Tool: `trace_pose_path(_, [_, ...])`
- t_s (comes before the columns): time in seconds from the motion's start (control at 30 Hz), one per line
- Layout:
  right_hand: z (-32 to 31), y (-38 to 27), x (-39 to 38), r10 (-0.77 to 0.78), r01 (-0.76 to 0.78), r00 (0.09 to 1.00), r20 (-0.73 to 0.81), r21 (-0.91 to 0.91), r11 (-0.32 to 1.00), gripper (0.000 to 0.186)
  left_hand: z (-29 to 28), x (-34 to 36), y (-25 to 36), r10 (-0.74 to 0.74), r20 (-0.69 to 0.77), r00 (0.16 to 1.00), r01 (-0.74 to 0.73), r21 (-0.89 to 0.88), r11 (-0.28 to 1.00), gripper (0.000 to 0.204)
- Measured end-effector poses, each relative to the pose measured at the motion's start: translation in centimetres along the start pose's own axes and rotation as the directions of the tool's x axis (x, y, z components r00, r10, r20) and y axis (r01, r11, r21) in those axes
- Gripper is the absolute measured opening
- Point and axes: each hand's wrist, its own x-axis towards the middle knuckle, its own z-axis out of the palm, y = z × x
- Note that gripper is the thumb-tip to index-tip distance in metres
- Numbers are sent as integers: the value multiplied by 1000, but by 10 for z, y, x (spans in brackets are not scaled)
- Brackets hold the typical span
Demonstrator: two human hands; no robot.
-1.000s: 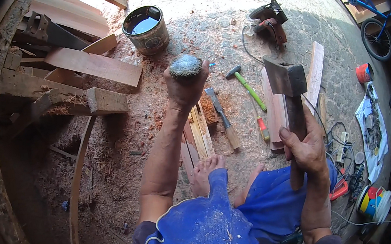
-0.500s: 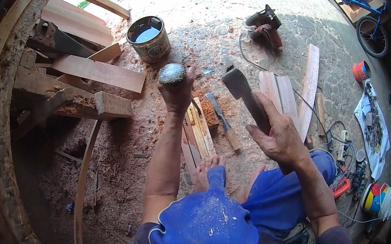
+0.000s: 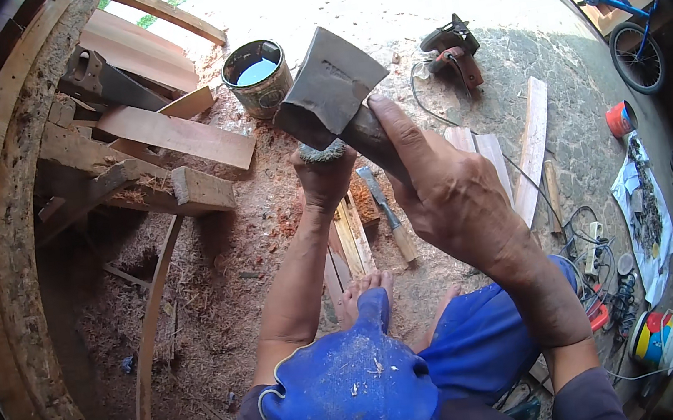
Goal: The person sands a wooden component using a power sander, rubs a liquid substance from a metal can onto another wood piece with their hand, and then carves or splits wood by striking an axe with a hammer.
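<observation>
Wrapped round an upright chisel (image 3: 321,154), my left hand (image 3: 323,183) leaves only its frayed, battered wooden butt showing. My right hand (image 3: 459,195) grips a hatchet (image 3: 335,84) by its handle, thumb laid along it. The hatchet's dark steel head overlaps the chisel butt in view; whether the two touch I cannot tell. Below my left hand lie narrow wood strips (image 3: 352,237), with my bare foot on their near end. The chisel's lower end is hidden. A second chisel (image 3: 388,216) with a wooden handle lies just right of the strips.
A bucket (image 3: 257,77) holding bluish liquid stands ahead. Left are a handsaw (image 3: 98,80), planks (image 3: 176,133) and a timber frame (image 3: 87,161). A corded power saw (image 3: 455,57), curved board (image 3: 532,148), cables (image 3: 603,261) and a bicycle (image 3: 609,0) are to the right.
The hatchet has swung left and up toward the camera, from right of the chisel to over its butt, its head turning. My left hand stays on the chisel, shifted slightly right and nearer.
</observation>
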Motion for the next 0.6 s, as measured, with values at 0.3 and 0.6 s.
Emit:
trace_pose_path(0.3, [52, 20, -12, 11, 6, 986, 168, -99, 995, 65, -11, -5, -4, 55, 120, 991, -79, 204, 976, 14])
trace_pose_path(0.6, [-2, 3, 2, -21, 35, 997, -75, 190, 981, 72, -3, 5, -4, -217, -29, 976, 208, -186, 960, 11])
